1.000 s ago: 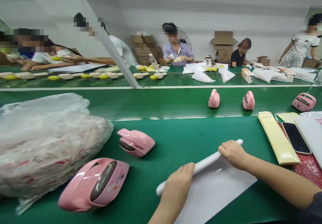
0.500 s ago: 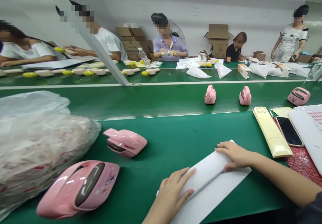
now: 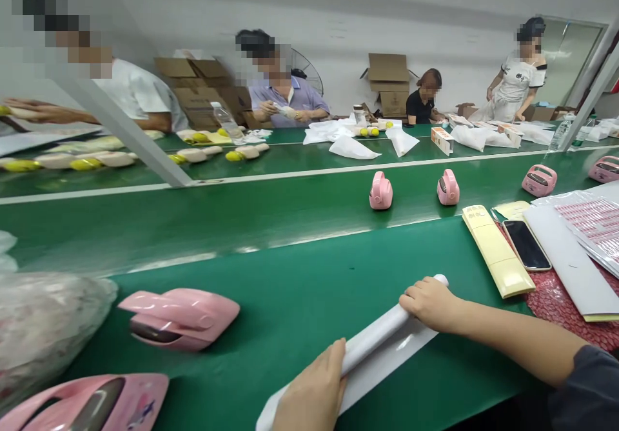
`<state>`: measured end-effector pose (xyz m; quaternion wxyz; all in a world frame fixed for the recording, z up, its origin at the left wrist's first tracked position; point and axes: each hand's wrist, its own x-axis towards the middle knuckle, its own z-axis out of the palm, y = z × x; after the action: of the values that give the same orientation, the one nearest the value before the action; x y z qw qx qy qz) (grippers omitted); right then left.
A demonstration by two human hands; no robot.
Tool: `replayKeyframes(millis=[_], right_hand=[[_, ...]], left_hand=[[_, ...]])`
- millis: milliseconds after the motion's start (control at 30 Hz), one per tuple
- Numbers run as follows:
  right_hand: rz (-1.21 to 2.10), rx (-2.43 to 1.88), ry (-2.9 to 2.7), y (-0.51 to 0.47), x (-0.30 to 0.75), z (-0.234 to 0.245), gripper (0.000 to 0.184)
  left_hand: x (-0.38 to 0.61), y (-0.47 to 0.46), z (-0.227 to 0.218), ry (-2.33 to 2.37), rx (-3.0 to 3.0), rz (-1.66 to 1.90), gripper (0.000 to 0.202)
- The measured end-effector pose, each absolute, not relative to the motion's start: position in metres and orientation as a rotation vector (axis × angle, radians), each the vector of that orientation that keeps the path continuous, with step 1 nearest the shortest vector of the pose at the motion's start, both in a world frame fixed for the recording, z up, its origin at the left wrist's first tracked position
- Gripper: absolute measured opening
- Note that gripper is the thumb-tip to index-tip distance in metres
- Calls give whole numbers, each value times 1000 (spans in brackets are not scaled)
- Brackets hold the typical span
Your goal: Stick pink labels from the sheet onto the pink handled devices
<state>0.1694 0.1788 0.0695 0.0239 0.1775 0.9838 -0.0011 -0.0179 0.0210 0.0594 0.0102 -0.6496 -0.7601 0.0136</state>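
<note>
A glossy white sheet (image 3: 377,340), partly rolled into a tube, lies slantwise on the green work surface (image 3: 271,366) in front of me. The near end of the roll is under my left hand (image 3: 314,382), its fingers curled over the top edge. Towards the far end, my right hand (image 3: 430,303) is closed round the tube, whose tip sticks out past the fingers. To the left sit a pink handled plastic housing (image 3: 193,315) with a dark window and a second pink housing (image 3: 140,399), cut off by the frame's bottom edge.
A clear plastic bag (image 3: 53,328) bulges at the left. On the right are a yellow sticker strip (image 3: 498,250), a phone (image 3: 527,245), white sheets (image 3: 575,263) and red bubble wrap (image 3: 556,302). Several pink housings (image 3: 381,191) stand on the green belt (image 3: 300,205). Co-workers sit beyond.
The sheet has gone from a flat fold to a tighter tube, and both hands have curled round it. My view has turned right, shifting the pink housings and bag leftward.
</note>
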Motion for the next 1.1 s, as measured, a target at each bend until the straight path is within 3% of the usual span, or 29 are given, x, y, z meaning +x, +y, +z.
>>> replayKeyframes(millis=[100,200,267,400,500,667,833,1100], right_hand=[[-13,427,3169,175,187,59,35],[-92,361,3191,171,200,56,41],[-145,382,3176,165,204,56,46],[-165,479,3179,148,210,52,43],[-149,510,3203,140,212,50,44],[-279,611,3160,140,190,63,37],[-540,506,3166,138,139,74,59],[-788,530,3018,131,141,74,65]], left_hand=[[-24,9,26,-1860,-2058,-203,46],[-27,1,16,-1642,-2114,-325,48],[-27,-2,20,-1670,-2210,-311,61],[-20,3,29,-1992,-2222,-205,39],[-5,16,29,-2195,-1990,-150,41],[18,38,34,-2108,-2035,-114,48],[22,46,33,-2091,-2130,0,49],[25,39,29,-2093,-2162,-52,51]])
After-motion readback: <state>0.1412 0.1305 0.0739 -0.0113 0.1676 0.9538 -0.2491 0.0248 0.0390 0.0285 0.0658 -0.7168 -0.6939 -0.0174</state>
